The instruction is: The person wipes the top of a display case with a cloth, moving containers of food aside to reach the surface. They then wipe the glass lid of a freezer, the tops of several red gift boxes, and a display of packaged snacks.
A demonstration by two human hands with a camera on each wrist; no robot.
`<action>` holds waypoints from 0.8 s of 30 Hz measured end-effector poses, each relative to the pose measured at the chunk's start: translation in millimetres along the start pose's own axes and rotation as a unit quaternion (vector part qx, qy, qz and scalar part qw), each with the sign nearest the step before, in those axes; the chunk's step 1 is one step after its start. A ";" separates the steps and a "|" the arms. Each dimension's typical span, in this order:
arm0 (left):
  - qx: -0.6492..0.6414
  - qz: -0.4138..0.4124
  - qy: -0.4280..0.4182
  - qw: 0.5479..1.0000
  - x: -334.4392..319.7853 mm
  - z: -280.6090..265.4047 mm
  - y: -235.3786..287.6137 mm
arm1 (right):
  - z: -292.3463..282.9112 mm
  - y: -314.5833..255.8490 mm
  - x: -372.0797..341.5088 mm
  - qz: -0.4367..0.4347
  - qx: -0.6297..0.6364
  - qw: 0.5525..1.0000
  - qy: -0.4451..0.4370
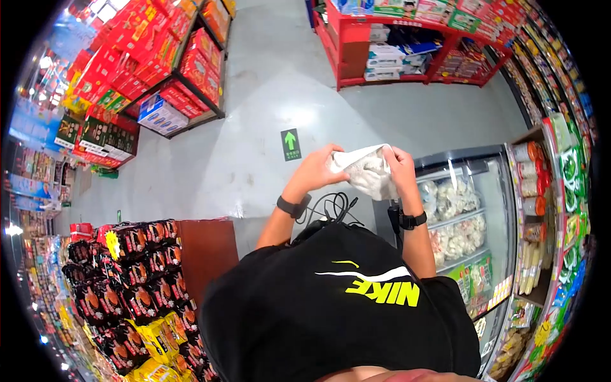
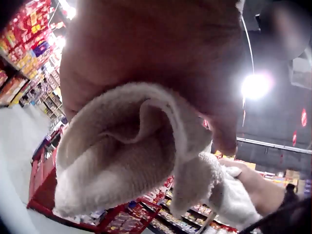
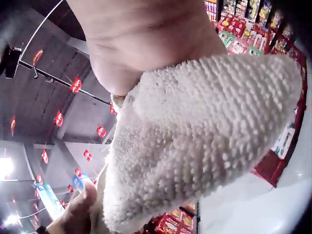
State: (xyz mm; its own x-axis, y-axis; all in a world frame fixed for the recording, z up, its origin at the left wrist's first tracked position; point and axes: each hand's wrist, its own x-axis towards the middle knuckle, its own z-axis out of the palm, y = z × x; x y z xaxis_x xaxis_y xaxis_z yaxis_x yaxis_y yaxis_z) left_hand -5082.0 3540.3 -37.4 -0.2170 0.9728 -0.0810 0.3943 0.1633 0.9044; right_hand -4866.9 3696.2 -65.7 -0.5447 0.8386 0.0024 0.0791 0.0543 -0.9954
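Observation:
A whitish, nubby cloth (image 1: 372, 170) is held up between both hands in front of the black shirt. My left hand (image 1: 316, 172) grips its left end, thumb and fingers on the fabric. My right hand (image 1: 401, 170) pinches the upper right edge. In the left wrist view the cloth (image 2: 112, 180) hangs in an open fold below the left hand (image 2: 151, 53). The right wrist view shows the cloth's bumpy surface (image 3: 195, 126) under the right hand (image 3: 146, 44), whose fingertips are hidden there.
A glass-doored freezer (image 1: 458, 216) with bagged goods stands at the right, beside packed shelves. Black cables (image 1: 334, 207) lie below the hands. Stacked dark packets (image 1: 133, 274) are at lower left, red boxes (image 1: 200, 70) at upper left, and a red shelf unit (image 1: 353, 48) ahead.

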 end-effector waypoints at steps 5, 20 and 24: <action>0.080 0.108 0.155 0.979 -19.0 -52.9 -46.1 | 69.5 5.0 30.1 0.017 0.042 0.997 -0.060; 0.095 -0.128 0.564 0.810 -178.3 -116.9 -111.6 | 307.3 2.5 102.2 0.123 0.076 0.897 -0.418; 0.096 -0.187 0.653 0.728 -178.0 -118.8 -99.9 | 345.4 -10.9 128.2 0.052 0.042 0.846 -0.530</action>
State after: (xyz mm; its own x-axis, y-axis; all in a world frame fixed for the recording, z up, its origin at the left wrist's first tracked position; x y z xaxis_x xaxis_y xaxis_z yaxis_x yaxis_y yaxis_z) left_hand -5188.9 3331.3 -63.6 -0.9553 -0.1101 0.2744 0.1806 0.5176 0.8363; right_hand -5226.0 3615.9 -87.7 -0.9843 -0.1217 -0.1278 0.1366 -0.0664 -0.9884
